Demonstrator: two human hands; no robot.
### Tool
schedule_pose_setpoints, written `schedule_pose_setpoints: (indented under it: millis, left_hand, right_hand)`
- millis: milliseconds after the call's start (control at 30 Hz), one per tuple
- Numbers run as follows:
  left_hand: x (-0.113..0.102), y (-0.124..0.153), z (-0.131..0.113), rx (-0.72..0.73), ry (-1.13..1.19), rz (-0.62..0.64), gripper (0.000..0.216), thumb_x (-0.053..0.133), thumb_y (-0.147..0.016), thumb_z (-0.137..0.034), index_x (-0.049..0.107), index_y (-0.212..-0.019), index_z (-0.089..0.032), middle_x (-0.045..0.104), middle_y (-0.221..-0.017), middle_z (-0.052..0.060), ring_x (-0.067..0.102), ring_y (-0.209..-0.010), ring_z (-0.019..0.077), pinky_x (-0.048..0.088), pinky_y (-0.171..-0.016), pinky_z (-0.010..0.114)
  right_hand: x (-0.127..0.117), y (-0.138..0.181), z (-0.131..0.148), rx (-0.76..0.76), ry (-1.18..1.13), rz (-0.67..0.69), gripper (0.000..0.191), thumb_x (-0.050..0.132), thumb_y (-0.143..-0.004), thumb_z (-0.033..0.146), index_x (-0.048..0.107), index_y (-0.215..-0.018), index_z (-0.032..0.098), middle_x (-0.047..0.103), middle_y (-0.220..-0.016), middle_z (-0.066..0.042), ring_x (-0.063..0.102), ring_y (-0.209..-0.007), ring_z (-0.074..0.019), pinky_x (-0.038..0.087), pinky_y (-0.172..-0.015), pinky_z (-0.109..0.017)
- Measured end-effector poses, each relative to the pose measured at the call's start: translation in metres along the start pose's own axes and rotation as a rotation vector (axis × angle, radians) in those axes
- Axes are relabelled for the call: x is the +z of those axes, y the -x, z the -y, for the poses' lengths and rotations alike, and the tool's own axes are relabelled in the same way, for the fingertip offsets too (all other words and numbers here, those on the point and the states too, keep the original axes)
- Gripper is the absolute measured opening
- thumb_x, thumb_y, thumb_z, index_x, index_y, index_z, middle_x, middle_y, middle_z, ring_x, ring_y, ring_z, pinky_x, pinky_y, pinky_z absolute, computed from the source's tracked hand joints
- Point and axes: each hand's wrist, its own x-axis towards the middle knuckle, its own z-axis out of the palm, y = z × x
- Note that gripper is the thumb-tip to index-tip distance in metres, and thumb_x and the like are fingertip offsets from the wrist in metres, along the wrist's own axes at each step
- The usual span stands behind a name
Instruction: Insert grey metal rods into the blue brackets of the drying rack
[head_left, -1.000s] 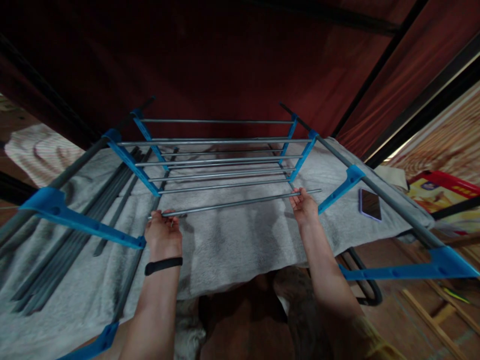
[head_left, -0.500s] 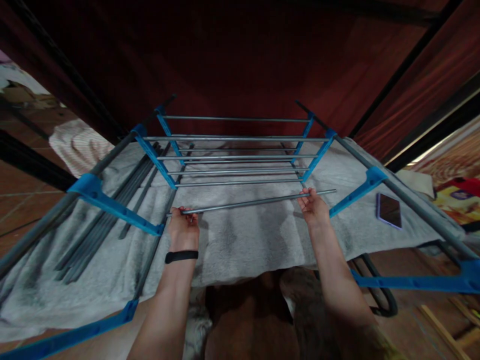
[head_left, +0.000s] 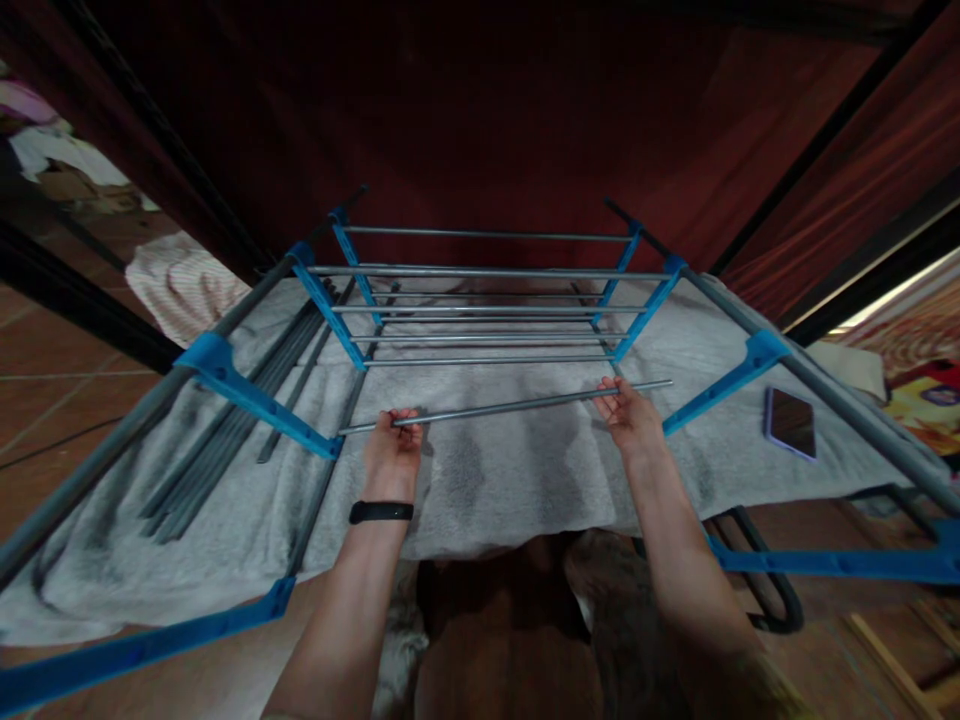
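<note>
A thin grey metal rod lies across both my hands, above a grey blanket. My left hand, with a black band on the wrist, grips it a little in from its left end. That end is close to the lower tip of a blue plastic bracket. Near the rod's right end, my right hand pinches it between thumb and fingers, and the tip sticks out beyond. Another blue bracket is just right of this hand. Behind the rod, several rods span the blue brackets of the rack frame.
A bundle of loose grey tubes rests on the blanket at the left. A phone lies at the right. Thick side tubes flank both arms, with lower brackets near the front. A dark red curtain hangs behind.
My left hand has slid inward along the rod, and the rod's left end now shows near the bracket. My right hand keeps its hold. The view has shifted slightly left.
</note>
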Motion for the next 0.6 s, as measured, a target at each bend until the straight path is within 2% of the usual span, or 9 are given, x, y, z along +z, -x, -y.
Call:
schedule_pose_setpoints:
  millis: [200, 333, 600]
  left_hand:
    - [-0.001, 0.004, 0.003, -0.039, -0.036, 0.022, 0.025, 0.043, -0.096, -0.013, 0.051, -0.073, -0.016, 0.057, -0.062, 0.000, 0.060, -0.056, 0.0092, 0.048, -0.051, 0.018]
    - [-0.002, 0.009, 0.002, -0.067, -0.076, 0.044, 0.022, 0.044, -0.093, -0.006, 0.053, -0.074, -0.015, 0.059, -0.065, 0.001, 0.061, -0.057, 0.0089, 0.049, -0.052, 0.018]
    - [-0.007, 0.016, 0.006, -0.105, -0.141, 0.077, 0.017, 0.048, -0.089, -0.002, 0.055, -0.078, -0.013, 0.062, -0.065, 0.002, 0.061, -0.057, 0.0087, 0.053, -0.055, 0.019]
  right_hand:
    - [-0.002, 0.000, -0.005, 0.006, 0.013, 0.014, 0.013, 0.056, -0.090, 0.011, 0.059, -0.081, 0.019, 0.071, -0.075, 0.001, 0.069, -0.065, -0.0095, 0.062, -0.069, -0.025]
    - [-0.001, 0.002, -0.008, 0.005, 0.015, 0.010, 0.013, 0.057, -0.090, 0.012, 0.058, -0.080, 0.020, 0.071, -0.074, 0.002, 0.069, -0.064, -0.0096, 0.062, -0.066, -0.024]
    - [0.002, 0.008, -0.015, 0.030, 0.023, 0.004, 0.015, 0.053, -0.091, 0.011, 0.058, -0.079, 0.019, 0.070, -0.071, 0.002, 0.068, -0.062, -0.0097, 0.062, -0.064, -0.025]
